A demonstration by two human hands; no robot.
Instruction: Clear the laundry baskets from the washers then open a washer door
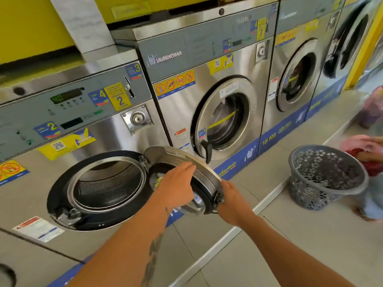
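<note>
Four washers: a row of steel front-loaders stands along the yellow wall, on a raised tiled step above the floor [279, 245].
Nearest washer [62, 141]: its round mouth gapes, the perforated drum [107, 186] bare to view, and its green display shows figures too blurred to read.
Second washer [207, 90]: taller, marked LAUNDRYBAR, its door shut with the black handle hanging at the lower left edge.
Third washer [296, 75]: dark shapes show behind its glass; what they are I cannot tell.
Fourth washer [352, 34]: at the far right, mostly blurred.
Washer door [186, 179]: hinged on the right of the nearest washer's mouth and swung well out from the front, its steel ring turned towards us.
Laundry basket [323, 179]: grey openwork plastic, tipped a little, down on the floor below the step, well apart from the open door; pink and red cloth lies against its far rim, beside another person's blurred arm.
Left hand [178, 183]: flat and fairly open, fingers stretched across the inner face of the door, gripping nothing that I can see.
Right hand [232, 200]: curled around the door's outer edge by the latch [219, 198], holding the door there.
</note>
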